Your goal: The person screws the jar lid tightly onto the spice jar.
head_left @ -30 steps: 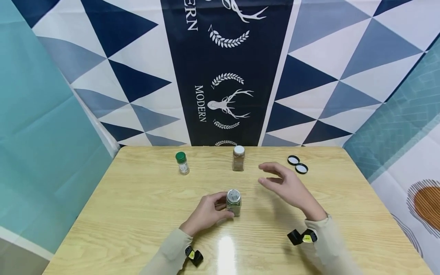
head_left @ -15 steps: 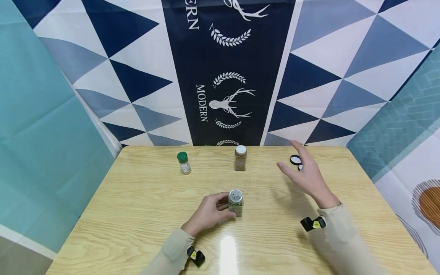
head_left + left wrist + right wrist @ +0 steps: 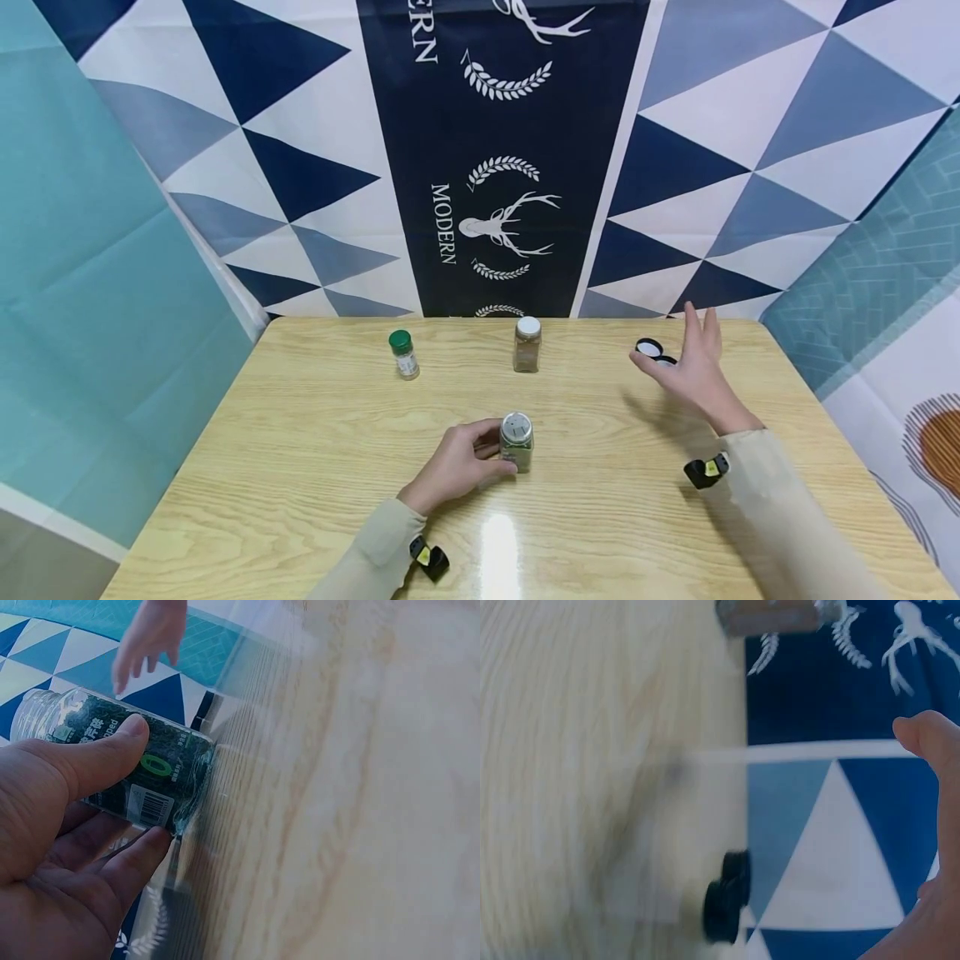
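Observation:
My left hand [image 3: 453, 462] grips an upright spice jar [image 3: 517, 454] at the middle of the table, thumb on one side and fingers on the other. Green contents and a pale slotted top show on it; its label carries a barcode in the left wrist view, where the jar [image 3: 161, 769] has a clear ridged neck. At the right, my right hand [image 3: 697, 367] hovers above the table with its fingers spread, holding nothing. Just beyond its thumb lie two round black-rimmed lids [image 3: 648, 347], partly covered by the hand. The right wrist view shows these lids [image 3: 721, 911] blurred and side by side.
At the back of the wooden table [image 3: 300, 450] stands a jar with a white cap [image 3: 527, 350] and brown contents. A small bottle with a green cap [image 3: 405, 357] is to its left. Patterned cloth [image 3: 502, 167] hangs behind the table's back edge.
My right hand has moved right from beside the middle of the table to the black-rimmed lids, its fingers spreading. My left hand keeps its hold on the jar in place.

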Motion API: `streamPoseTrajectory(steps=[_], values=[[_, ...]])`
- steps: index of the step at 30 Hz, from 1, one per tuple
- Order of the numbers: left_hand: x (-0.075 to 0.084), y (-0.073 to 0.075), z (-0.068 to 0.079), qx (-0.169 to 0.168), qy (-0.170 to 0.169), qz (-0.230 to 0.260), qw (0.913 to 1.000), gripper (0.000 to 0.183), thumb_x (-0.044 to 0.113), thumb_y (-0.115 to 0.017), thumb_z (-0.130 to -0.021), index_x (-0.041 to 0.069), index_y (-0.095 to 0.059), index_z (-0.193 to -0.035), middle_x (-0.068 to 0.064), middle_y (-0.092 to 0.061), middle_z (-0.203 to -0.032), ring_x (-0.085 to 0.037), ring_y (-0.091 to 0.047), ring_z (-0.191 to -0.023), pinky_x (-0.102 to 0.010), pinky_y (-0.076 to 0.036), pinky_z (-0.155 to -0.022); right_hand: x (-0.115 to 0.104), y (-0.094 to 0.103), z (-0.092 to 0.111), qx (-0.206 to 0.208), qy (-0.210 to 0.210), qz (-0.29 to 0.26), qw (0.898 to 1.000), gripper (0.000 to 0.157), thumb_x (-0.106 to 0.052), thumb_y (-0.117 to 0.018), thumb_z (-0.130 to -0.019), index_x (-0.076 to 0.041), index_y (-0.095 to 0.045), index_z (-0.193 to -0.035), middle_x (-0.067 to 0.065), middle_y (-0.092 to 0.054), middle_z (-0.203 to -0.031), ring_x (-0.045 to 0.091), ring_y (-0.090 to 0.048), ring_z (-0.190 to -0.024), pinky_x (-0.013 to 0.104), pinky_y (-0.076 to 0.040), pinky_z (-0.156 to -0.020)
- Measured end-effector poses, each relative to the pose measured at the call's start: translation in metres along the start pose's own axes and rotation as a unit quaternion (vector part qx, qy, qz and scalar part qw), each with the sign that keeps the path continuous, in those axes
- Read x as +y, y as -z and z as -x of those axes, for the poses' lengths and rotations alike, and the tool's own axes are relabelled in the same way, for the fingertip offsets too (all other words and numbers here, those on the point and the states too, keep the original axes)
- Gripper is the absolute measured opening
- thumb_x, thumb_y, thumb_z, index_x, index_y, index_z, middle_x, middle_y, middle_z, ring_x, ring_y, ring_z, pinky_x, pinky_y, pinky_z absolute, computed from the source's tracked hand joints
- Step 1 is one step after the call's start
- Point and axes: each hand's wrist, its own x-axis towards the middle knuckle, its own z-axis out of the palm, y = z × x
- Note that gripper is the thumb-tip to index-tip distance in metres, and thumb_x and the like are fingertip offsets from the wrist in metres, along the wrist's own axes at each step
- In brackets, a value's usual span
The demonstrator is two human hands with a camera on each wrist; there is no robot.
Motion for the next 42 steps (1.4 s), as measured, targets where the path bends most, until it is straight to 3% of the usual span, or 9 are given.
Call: streamPoseTrajectory(steps=[10, 18, 20, 28, 35, 42], values=[[0.000, 0.000, 0.000, 0.000, 0.004, 0.002, 1.0000, 0.059, 0.020, -0.086, -0.085, 0.008, -0.064, -0.138, -0.012, -0.067, -0.137, -0.025, -0.067, -0.124, -0.020, -0.055, -0.099, 0.032, 0.002, -0.012, -0.070, -0.047, 0.032, 0.996, 0.124, -0.059, -0.069, -0.092, 0.001, 0.015, -0.161, 0.035, 0.026, -0.163, 0.056, 0.021, -0.150, 0.083, -0.011, -0.113], [0.000, 0.000, 0.001, -0.001, 0.004, 0.003, 1.0000, 0.059, 0.020, -0.086, -0.086, 0.009, -0.063, -0.139, -0.012, -0.066, -0.137, -0.025, -0.066, -0.124, -0.021, -0.055, -0.099, 0.042, 0.002, -0.015, -0.119, -0.046, 0.048, 0.991, 0.116, -0.057, -0.066, -0.096, 0.013, 0.002, -0.159, 0.048, -0.008, -0.158, 0.064, -0.018, -0.143, 0.077, -0.028, -0.111], [0.001, 0.000, 0.001, -0.001, 0.004, 0.001, 1.0000, 0.059, 0.020, -0.086, -0.086, 0.009, -0.063, -0.139, -0.011, -0.066, -0.137, -0.024, -0.067, -0.124, -0.021, -0.055, -0.099, 0.042, 0.003, -0.015, -0.125, -0.046, 0.046, 0.990, 0.113, -0.055, -0.065, -0.097, 0.014, -0.001, -0.158, 0.048, -0.011, -0.157, 0.065, -0.022, -0.142, 0.076, -0.030, -0.111], [0.000, 0.000, 0.002, -0.004, 0.001, -0.003, 1.0000, 0.058, 0.020, -0.085, -0.086, 0.009, -0.063, -0.139, -0.011, -0.067, -0.136, -0.024, -0.067, -0.124, -0.020, -0.055, -0.099, 0.043, 0.004, -0.014, -0.125, -0.036, 0.059, 0.990, 0.099, -0.045, -0.064, -0.100, 0.020, -0.014, -0.155, 0.049, -0.024, -0.152, 0.065, -0.028, -0.138, 0.074, -0.034, -0.110], [0.001, 0.000, 0.002, -0.002, 0.003, -0.006, 1.0000, 0.058, 0.019, -0.085, -0.086, 0.009, -0.063, -0.139, -0.011, -0.067, -0.136, -0.024, -0.067, -0.123, -0.020, -0.055, -0.099, 0.046, 0.003, -0.014, -0.117, -0.031, 0.075, 0.990, 0.089, -0.038, -0.065, -0.101, 0.020, -0.023, -0.153, 0.047, -0.037, -0.147, 0.062, -0.043, -0.130, 0.070, -0.045, -0.102], [0.003, 0.000, 0.002, -0.003, 0.007, -0.007, 0.9999, 0.058, 0.020, -0.085, -0.087, 0.009, -0.063, -0.140, -0.011, -0.067, -0.137, -0.024, -0.067, -0.124, -0.020, -0.055, -0.099, 0.047, 0.002, -0.015, -0.114, -0.031, 0.086, 0.989, 0.081, -0.033, -0.067, -0.100, 0.019, -0.030, -0.151, 0.045, -0.040, -0.146, 0.060, -0.046, -0.129, 0.068, -0.046, -0.103]])
